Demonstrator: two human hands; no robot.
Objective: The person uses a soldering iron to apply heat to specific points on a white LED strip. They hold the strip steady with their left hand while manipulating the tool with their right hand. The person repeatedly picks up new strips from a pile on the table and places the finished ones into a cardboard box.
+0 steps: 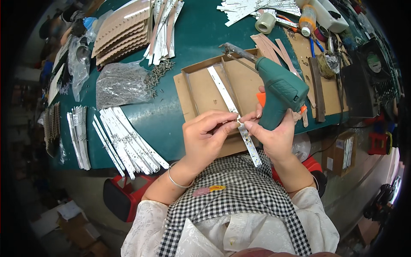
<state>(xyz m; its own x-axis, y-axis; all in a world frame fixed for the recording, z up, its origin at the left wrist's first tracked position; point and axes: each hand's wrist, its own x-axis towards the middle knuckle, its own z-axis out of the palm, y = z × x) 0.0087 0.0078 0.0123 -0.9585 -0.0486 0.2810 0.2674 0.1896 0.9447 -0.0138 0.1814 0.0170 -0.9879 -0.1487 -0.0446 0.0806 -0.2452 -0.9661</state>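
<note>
1. The left hand [205,133] pinches narrowly, thumb and index finger drawn together on the white strip [222,91]; whether a tiny piece also sits between those fingertips, I cannot tell.
2. The right hand [276,135] has its palm and fingers around the handle of a green gun [281,83], while its thumb reaches forward to the strip, close beside the left fingertips.
3. The white strip is long, thin and flat, with straight edges and a squared far end. It slants from upper left to lower right.
4. Its far part is mostly plain white with a few small marks; the near part is dotted with small yellowish and dark spots. The fingers hide part of its middle.
5. The strip's far end lies over the brown tray [191,95], between its raised edges; its near end reaches over the checked apron [239,188]. Whether it touches the tray, I cannot tell.
6. The gun has a dull green body, an orange trigger and a thin, darkened metal tip pointing to the upper left, above the tray.
7. On the green table [180,45], left of the tray, similar white strips lie in a fanned pile [128,139], below a clear bag of screws [122,85].
</note>
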